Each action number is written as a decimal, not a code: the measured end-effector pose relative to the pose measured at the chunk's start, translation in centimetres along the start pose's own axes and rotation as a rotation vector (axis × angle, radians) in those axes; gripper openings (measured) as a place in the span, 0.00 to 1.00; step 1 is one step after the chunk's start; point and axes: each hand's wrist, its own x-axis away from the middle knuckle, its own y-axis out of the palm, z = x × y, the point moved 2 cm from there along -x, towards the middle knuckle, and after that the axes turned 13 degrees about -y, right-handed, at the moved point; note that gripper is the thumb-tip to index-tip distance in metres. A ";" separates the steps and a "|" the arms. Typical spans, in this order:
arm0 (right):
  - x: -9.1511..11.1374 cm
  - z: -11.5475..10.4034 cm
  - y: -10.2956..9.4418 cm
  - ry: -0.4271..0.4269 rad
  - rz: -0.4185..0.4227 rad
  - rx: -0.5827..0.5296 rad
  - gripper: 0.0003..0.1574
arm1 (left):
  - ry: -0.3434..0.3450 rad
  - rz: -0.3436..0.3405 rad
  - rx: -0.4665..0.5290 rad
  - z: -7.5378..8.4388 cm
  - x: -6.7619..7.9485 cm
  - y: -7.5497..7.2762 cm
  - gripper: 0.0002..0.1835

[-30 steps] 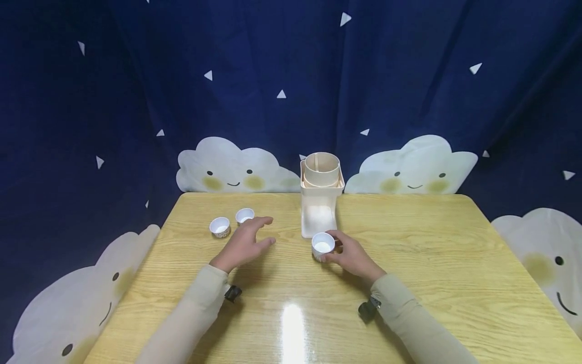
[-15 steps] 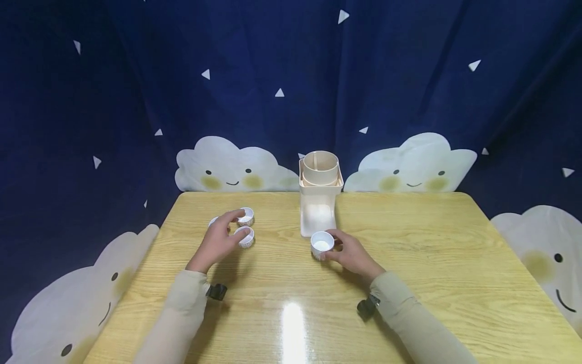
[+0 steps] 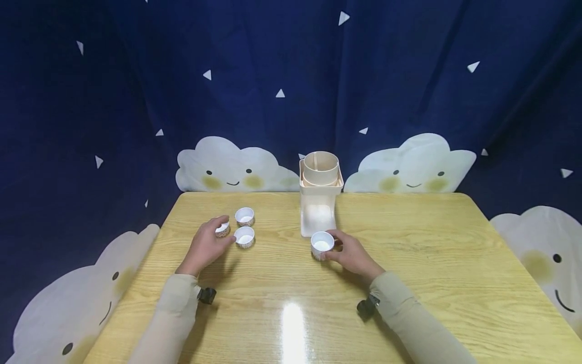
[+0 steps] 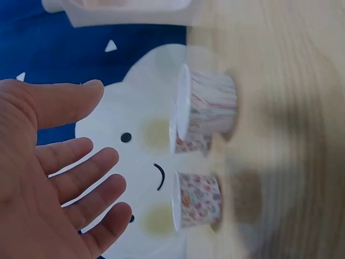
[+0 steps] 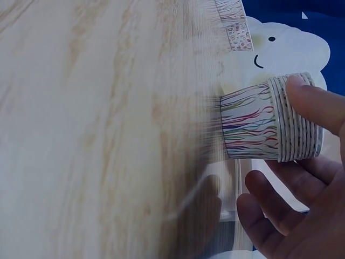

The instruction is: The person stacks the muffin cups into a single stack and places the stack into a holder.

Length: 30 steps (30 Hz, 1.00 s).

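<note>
My right hand (image 3: 352, 255) grips a nested stack of white paper baking cups (image 5: 250, 121), thumb on the rims; coloured wavy lines run round the outside. In the head view the stack stands upright at the table's middle. My left hand (image 3: 206, 247) hovers at the left, fingers spread and holding nothing. Just beyond its fingertips stand three single cups. A line-patterned cup (image 4: 213, 105) is nearest to its thumb. One flower-patterned cup (image 4: 199, 199) is partly covered by the fingers in the head view. Another patterned cup (image 4: 193, 144) stands behind the lined one.
A cream plastic stand (image 3: 318, 215) with a round holder (image 3: 321, 174) on top is at the table's back middle, right behind the cup stack. The wooden table (image 3: 409, 242) ends at a dark blue curtain (image 3: 273, 50) with cloud prints.
My left hand has drawn back to the left, away from the lined cup, which now shows fully. The right hand stays in place on the stack.
</note>
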 end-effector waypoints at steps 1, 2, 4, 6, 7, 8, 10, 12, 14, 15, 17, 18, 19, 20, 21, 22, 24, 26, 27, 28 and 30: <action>0.0 0.0 0.0 0.007 0.001 -0.002 0.38 | -0.001 0.007 -0.014 -0.2 0.0 0.0 0.31; 0.0 0.1 0.0 0.010 0.002 -0.005 0.38 | -0.005 0.010 -0.026 -0.3 0.0 0.0 0.31; 0.0 0.1 0.0 0.016 0.003 -0.007 0.38 | -0.009 0.016 -0.046 -0.6 0.1 -0.1 0.31; 0.0 0.2 0.0 0.019 0.004 -0.008 0.38 | -0.017 0.014 -0.059 -0.9 0.1 -0.1 0.32; -0.1 0.3 0.0 0.021 0.005 -0.011 0.38 | -0.025 0.012 -0.065 -1.1 0.0 -0.2 0.33; -0.1 0.3 0.0 0.020 0.005 -0.012 0.38 | -0.031 0.010 -0.070 -1.2 0.0 -0.2 0.33; -0.1 0.3 0.0 0.019 0.004 -0.013 0.38 | -0.042 0.009 -0.087 -1.5 -0.1 -0.3 0.33; -0.1 0.3 0.0 0.019 0.003 -0.011 0.37 | -0.050 0.011 -0.098 -1.7 -0.3 -0.4 0.33; -0.1 0.2 0.1 0.022 0.005 -0.013 0.37 | -0.058 0.016 -0.101 -1.9 -0.4 -0.6 0.33; -0.1 0.2 0.1 0.023 0.006 -0.014 0.37 | -0.063 0.017 -0.101 -2.0 -0.5 -0.6 0.33; -0.1 0.2 0.0 0.022 0.007 -0.013 0.37 | -0.072 0.020 -0.101 -2.3 -0.8 -0.6 0.33; -0.1 0.1 0.1 0.022 0.007 -0.016 0.37 | -0.076 0.021 -0.105 -2.5 -0.9 -0.6 0.33; -0.1 0.1 0.1 0.022 0.007 -0.022 0.37 | -0.078 0.025 -0.109 -2.6 -1.0 -0.6 0.33; -0.1 0.1 0.1 0.020 0.008 -0.026 0.37 | -0.082 0.029 -0.110 -2.8 -1.2 -0.5 0.33; -0.1 0.1 0.1 0.018 0.007 -0.028 0.37 | -0.083 0.035 -0.111 -2.9 -1.3 -0.5 0.33; 0.0 0.0 0.1 0.016 0.006 -0.029 0.37 | -0.084 0.040 -0.111 -3.1 -1.5 -0.5 0.33; 0.0 0.0 0.1 0.016 0.009 -0.035 0.36 | -0.082 0.048 -0.113 -3.3 -1.8 -0.6 0.34; -0.1 0.0 0.0 0.015 0.010 -0.033 0.36 | -0.086 0.045 -0.112 -3.4 -2.2 -0.6 0.36; -0.1 0.0 0.0 0.016 0.009 -0.029 0.36 | -0.088 0.040 -0.115 -3.5 -2.4 -0.6 0.37; -0.1 0.1 0.0 0.017 0.009 -0.028 0.36 | -0.092 0.034 -0.120 -3.6 -2.6 -0.6 0.38; -0.1 0.1 0.1 0.019 0.008 -0.024 0.37 | -0.100 0.019 -0.130 -3.7 -2.9 -0.6 0.39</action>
